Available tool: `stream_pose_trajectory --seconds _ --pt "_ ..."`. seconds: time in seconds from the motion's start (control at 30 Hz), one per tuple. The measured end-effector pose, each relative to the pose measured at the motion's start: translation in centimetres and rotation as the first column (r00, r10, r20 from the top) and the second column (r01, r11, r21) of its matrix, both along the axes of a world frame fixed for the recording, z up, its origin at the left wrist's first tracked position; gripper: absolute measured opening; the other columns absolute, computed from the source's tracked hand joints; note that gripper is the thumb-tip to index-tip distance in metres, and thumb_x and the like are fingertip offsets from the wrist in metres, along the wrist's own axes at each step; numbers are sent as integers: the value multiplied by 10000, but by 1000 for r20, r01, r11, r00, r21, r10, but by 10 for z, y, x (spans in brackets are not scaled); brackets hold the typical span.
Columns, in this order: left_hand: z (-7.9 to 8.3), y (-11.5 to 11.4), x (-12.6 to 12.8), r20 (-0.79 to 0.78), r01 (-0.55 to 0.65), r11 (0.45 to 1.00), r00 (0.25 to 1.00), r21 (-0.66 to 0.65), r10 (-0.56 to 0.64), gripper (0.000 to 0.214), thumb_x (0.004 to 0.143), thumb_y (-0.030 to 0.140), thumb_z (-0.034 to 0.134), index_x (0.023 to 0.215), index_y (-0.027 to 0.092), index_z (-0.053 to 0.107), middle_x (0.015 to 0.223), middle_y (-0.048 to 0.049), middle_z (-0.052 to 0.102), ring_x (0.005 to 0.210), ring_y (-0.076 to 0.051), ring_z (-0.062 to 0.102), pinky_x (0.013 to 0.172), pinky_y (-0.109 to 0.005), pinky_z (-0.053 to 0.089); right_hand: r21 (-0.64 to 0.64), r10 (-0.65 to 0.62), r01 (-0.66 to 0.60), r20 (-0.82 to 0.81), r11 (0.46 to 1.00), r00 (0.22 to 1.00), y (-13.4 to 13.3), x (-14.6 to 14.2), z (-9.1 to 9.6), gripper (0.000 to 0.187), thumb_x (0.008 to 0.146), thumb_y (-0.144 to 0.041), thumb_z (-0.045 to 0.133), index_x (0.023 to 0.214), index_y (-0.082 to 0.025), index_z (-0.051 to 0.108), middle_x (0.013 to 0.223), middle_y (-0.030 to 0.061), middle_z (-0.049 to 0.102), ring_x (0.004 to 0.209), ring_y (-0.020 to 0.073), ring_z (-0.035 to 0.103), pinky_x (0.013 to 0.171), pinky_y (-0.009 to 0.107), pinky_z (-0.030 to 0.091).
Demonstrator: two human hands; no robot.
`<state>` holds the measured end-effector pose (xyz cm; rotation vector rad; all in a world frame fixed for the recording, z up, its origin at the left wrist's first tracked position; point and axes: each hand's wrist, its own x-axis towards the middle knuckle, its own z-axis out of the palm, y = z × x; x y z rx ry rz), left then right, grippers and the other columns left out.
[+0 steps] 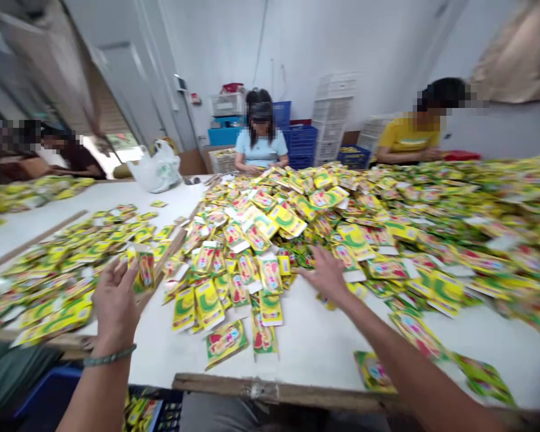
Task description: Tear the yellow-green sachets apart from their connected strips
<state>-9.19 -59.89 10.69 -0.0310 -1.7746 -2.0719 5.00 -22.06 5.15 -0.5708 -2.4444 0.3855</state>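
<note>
My left hand (116,294), with a beaded bracelet on its wrist, is closed around a small yellow, green and red cardboard packet (144,270). A white end flap sticks up from that packet. My right hand (326,275) reaches over the white table top (315,342) to the near side of a big heap of similar packets (288,219). Its fingers are spread, with the tips close to small green sachets (302,255) in a gap in the heap. I see nothing held in it. Loose packets (227,343) lie flat nearer the table edge.
A wooden strip (176,243) separates the heap from more packets (78,252) on the left. Wooden edging (297,393) runs along the front, with a blue crate (167,414) below. Co-workers (261,141) sit across the table. A white plastic bag (155,168) stands at the back left.
</note>
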Motion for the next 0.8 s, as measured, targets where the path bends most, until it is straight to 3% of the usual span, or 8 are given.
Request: stream_pose_trajectory --seconds 0.07,0.13,0.23,0.37,0.43,0.63,0.73,0.8 --pt "12 -12 -4 -102 -185 982 978 -36 180 787 684 366 695 1361 213 325 1417 -62 388 1292 -223 344 1034 -295 330 117 -159 136 210 984 965 38 -15 -7 869 602 -543 686 1338 -191 388 1398 205 331 1294 420 232 972 606 179" --pt "7 -1 6 -116 -193 977 976 -90 182 756 670 363 707 1331 179 389 1410 -102 390 1287 -252 349 1051 -347 308 201 -141 81 305 976 942 58 -22 -13 779 621 -440 712 1306 -187 442 1324 206 437 1294 415 234 963 598 173" --pt "-22 40 36 59 138 982 990 -127 -132 522 680 401 685 1134 164 585 1226 -111 576 1161 -279 495 994 -398 379 165 -34 -20 323 986 946 58 -12 -18 376 811 -223 520 1171 -133 574 1054 209 623 1136 339 480 907 493 291" --pt "-57 89 76 246 441 891 880 -105 -407 387 657 421 697 939 158 665 996 -87 686 1029 -263 583 954 -376 409 84 -21 -6 323 996 946 43 10 -22 329 845 -251 471 1155 -213 575 1002 100 659 952 231 596 801 334 416" --pt "-65 109 90 271 558 822 813 -110 -516 384 646 421 706 924 158 674 938 -83 701 966 -250 613 894 -342 449 -138 49 -29 145 990 988 38 22 -27 357 819 -322 522 1146 -189 569 983 81 655 926 226 599 794 328 441" --pt "-71 178 122 289 793 587 608 -166 -740 401 674 427 678 971 158 682 840 -82 702 715 -218 653 648 -290 509 -656 181 -276 -210 703 961 -4 63 -37 410 740 -431 618 1047 -159 594 987 70 617 1004 225 546 860 344 441" --pt "-80 205 131 260 836 499 547 -230 -796 415 664 398 691 1013 175 674 815 -68 685 662 -188 627 609 -276 500 -732 283 -385 -267 562 921 -27 75 -41 359 808 -442 532 1056 -189 587 921 43 605 875 180 566 774 310 468" --pt "-89 214 133 244 854 472 516 -220 -821 375 651 383 699 961 172 680 737 -39 653 631 -166 601 593 -270 500 -720 274 -412 -309 559 911 -35 81 -45 355 825 -422 511 1108 -216 566 958 34 588 889 162 554 785 294 461"
